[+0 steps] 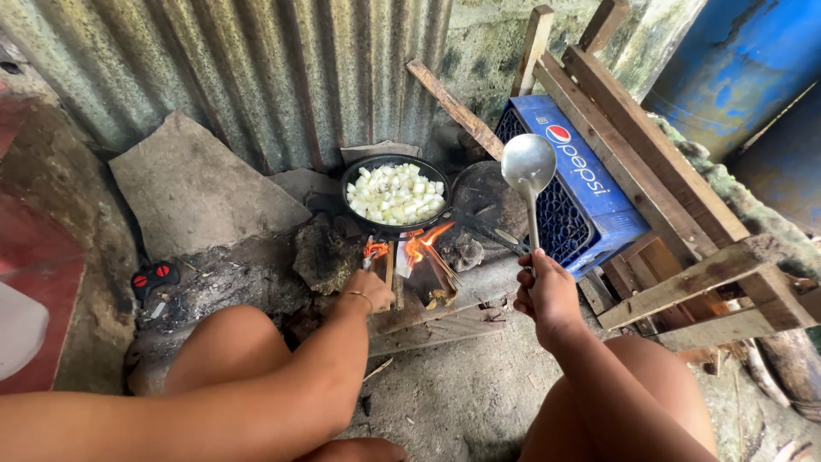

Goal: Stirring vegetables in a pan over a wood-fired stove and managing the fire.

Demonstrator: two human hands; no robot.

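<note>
The left hand (pixel 368 291) grips a split firewood stick (pixel 386 275) at mid-frame, under the black round pan of white diced pieces (pixel 395 193). The right hand (pixel 547 291) clenches a long steel ladle (pixel 528 171), upright. Feeding wood gently would keep that pan steady.

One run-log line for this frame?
left hand: on firewood stick at fire | right hand: holds metal ladle upright | black pan: white diced pieces, over flames

Open ground lay before the fire (pixel 425 244); stone slab (pixel 201 192) blocked the left, blue crate (pixel 590 201) and wooden frame (pixel 676 188) the right.
</note>
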